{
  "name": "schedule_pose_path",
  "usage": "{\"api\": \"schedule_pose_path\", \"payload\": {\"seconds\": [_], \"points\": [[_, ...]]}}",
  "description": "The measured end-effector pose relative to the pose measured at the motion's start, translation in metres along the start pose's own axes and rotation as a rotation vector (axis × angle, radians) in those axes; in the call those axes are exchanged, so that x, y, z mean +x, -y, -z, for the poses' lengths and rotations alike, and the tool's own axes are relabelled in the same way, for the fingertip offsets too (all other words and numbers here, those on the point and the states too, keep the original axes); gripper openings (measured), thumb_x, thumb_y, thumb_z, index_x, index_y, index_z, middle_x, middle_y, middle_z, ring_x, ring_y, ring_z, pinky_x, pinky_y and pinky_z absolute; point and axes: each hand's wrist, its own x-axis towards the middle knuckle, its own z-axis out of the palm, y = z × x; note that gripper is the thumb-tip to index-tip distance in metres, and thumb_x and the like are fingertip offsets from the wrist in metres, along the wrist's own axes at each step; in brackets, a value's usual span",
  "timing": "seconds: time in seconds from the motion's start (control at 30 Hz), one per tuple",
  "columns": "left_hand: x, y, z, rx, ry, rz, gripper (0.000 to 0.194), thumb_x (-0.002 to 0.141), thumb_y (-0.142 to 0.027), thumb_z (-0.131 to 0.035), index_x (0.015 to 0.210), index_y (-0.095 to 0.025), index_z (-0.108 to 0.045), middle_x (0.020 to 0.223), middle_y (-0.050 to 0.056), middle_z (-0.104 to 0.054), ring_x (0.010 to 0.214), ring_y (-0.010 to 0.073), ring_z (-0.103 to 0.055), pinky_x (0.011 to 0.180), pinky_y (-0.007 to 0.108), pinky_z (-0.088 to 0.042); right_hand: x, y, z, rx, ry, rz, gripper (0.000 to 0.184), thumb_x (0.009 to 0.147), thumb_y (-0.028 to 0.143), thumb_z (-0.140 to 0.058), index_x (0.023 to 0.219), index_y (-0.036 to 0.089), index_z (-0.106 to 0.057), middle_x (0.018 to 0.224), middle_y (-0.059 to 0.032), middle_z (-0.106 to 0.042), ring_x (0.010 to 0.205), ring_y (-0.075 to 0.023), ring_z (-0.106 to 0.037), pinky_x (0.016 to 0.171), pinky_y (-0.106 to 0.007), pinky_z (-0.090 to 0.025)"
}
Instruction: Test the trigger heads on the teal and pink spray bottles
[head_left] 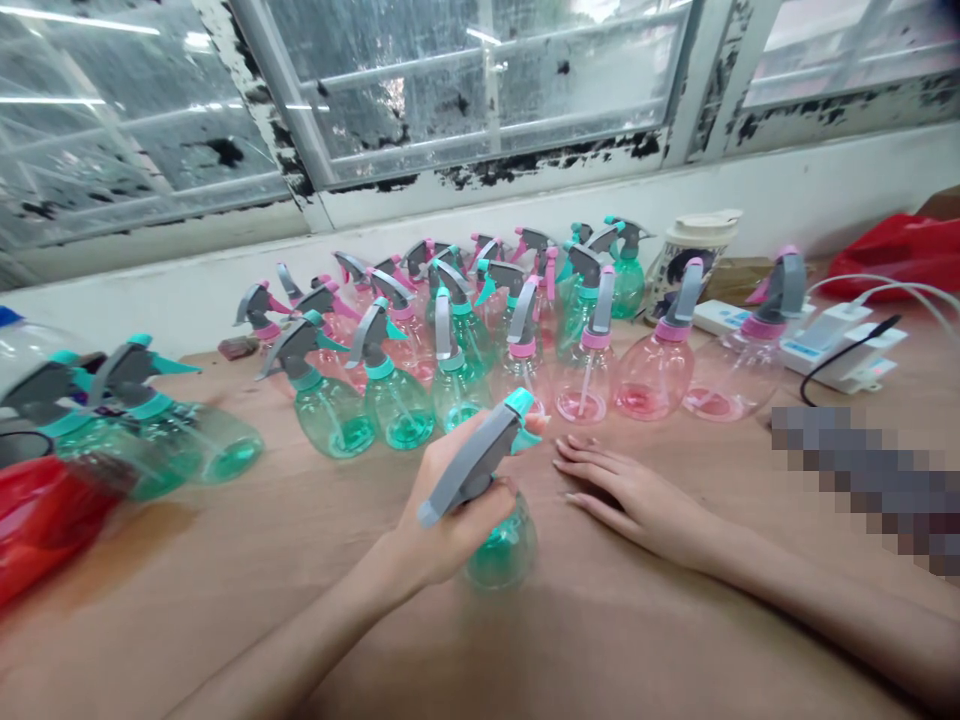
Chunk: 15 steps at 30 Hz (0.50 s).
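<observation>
My left hand (442, 525) is wrapped round the neck of a teal spray bottle (504, 550) with a grey trigger head (476, 458); the bottle stands on the brown table (300, 580) just in front of me. My right hand (622, 490) lies flat on the table right of that bottle, fingers stretched out toward it, holding nothing. Behind both hands stands a crowd of several teal spray bottles (397, 400) and pink spray bottles (660, 365), all upright with trigger heads on.
More teal bottles (172, 430) lie tipped at the left beside a red bag (45, 510). A white power strip (840, 345) with cables and a lidded cup (694, 250) sit at the back right. Another red bag (900, 250) is at the far right. A window wall runs behind.
</observation>
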Motion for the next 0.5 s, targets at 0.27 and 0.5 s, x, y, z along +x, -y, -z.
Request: {"api": "schedule_pose_path", "payload": {"seconds": [0.27, 0.5], "points": [[0.0018, 0.0055, -0.0011, -0.043, 0.03, -0.043, 0.041, 0.073, -0.018, -0.049, 0.111, -0.019, -0.063, 0.086, 0.004, -0.066, 0.081, 0.022, -0.065, 0.059, 0.027, -0.048, -0.0008, -0.0005, 0.0011, 0.024, 0.0, -0.005, 0.043, 0.098, 0.039, -0.046, 0.136, 0.022, -0.054, 0.146, -0.0086, -0.05, 0.137, -0.0254, -0.041, 0.113, -0.048, -0.035], [0.0015, 0.0077, -0.0018, -0.038, 0.026, -0.099, 0.043, 0.073, -0.017, -0.05, 0.113, -0.02, -0.063, 0.102, 0.007, -0.069, 0.079, 0.0203, -0.066, 0.067, 0.031, -0.054, -0.0018, -0.0006, 0.0013, 0.022, -0.003, -0.007, 0.043, 0.098, 0.04, -0.045, 0.137, 0.024, -0.052, 0.146, -0.008, -0.049, 0.137, -0.0261, -0.042, 0.112, -0.05, -0.037]]}}
